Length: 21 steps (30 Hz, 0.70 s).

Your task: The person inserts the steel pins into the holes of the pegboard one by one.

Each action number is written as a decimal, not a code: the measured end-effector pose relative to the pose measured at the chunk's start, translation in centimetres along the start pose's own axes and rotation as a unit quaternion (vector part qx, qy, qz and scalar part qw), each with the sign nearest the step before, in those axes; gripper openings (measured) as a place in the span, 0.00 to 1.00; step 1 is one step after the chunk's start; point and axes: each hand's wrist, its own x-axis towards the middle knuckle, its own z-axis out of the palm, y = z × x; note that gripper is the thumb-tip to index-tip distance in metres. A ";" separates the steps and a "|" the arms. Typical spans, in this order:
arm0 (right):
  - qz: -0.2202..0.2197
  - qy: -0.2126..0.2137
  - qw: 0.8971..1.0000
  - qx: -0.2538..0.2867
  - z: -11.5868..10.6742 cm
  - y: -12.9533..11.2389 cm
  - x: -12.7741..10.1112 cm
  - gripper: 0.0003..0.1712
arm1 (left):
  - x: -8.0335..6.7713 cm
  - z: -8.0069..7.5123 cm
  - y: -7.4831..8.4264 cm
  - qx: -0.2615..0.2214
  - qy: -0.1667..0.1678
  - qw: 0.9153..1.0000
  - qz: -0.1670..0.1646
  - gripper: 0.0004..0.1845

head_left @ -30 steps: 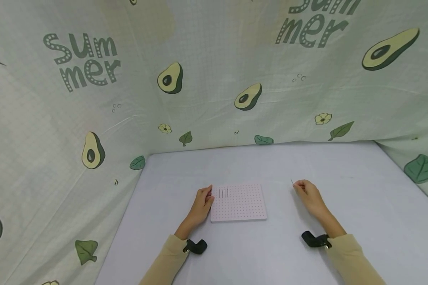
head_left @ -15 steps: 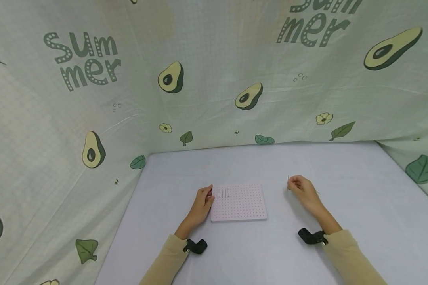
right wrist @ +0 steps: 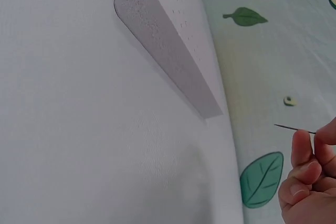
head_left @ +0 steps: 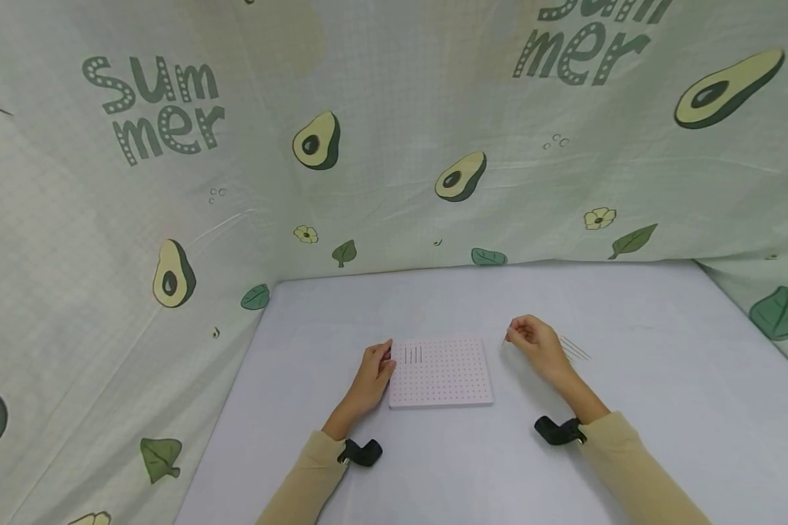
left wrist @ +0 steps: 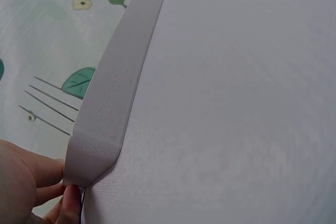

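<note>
the right hand [head_left: 541, 351], pinching a thin dark rod [right wrist: 286, 127], has moved leftward, baring slim brownish rods [head_left: 576, 347] beside it and nearing the pale-pink perforated rectangular board [head_left: 441, 392] the left hand [head_left: 368, 377] grips.

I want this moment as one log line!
left hand: grips board; right hand: pinches pin; four pins: upright in board; loose pins: on table

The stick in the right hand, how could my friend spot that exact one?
On the white table, find the pale pink pegboard. Right of it, in the head view, is the right hand, pinching the thin stick. Only this one is held: four upright sticks are in the pegboard, and loose sticks lie on the table.
</note>
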 end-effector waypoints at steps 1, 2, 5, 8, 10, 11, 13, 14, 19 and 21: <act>-0.002 -0.002 1.000 0.001 0.2 -0.4 0.0 0.03 | 0.0 0.0 0.0 -0.001 -0.001 1.000 -0.001 0.26; -0.009 -0.004 1.000 -0.003 0.3 -0.9 0.0 0.03 | 0.0 0.0 0.0 -0.003 -0.001 1.000 -0.002 0.26; -0.026 -0.013 1.000 -0.007 0.8 -2.2 0.0 0.02 | 0.0 0.0 -0.1 -0.004 -0.002 1.000 -0.002 0.27; -0.027 -0.022 0.999 -0.011 1.4 -2.2 0.2 0.03 | 0.0 0.0 -0.1 -0.001 0.000 1.000 0.002 0.26; -0.020 -0.028 0.999 -0.012 1.9 -1.5 0.5 0.03 | 0.0 0.0 -0.1 0.003 0.000 1.000 0.002 0.26; -0.017 -0.033 0.999 -0.010 2.1 -1.2 0.6 0.03 | 0.0 0.0 -0.1 0.004 0.000 1.000 0.002 0.26; -0.014 -0.042 0.999 -0.008 2.5 -0.7 0.8 0.03 | 0.0 0.0 -0.1 0.004 0.000 1.000 0.002 0.26; -0.016 -0.046 0.999 -0.005 2.7 -0.6 0.9 0.03 | 0.0 0.0 -0.2 0.006 -0.001 1.000 0.000 0.26; -0.026 -0.060 0.998 -0.003 3.7 -0.7 1.3 0.03 | 0.0 0.0 -0.2 0.010 0.002 1.000 0.007 0.26; -0.029 -0.065 0.997 -0.009 4.0 -0.9 1.4 0.03 | 0.0 -0.1 -0.2 0.014 0.003 1.000 0.009 0.26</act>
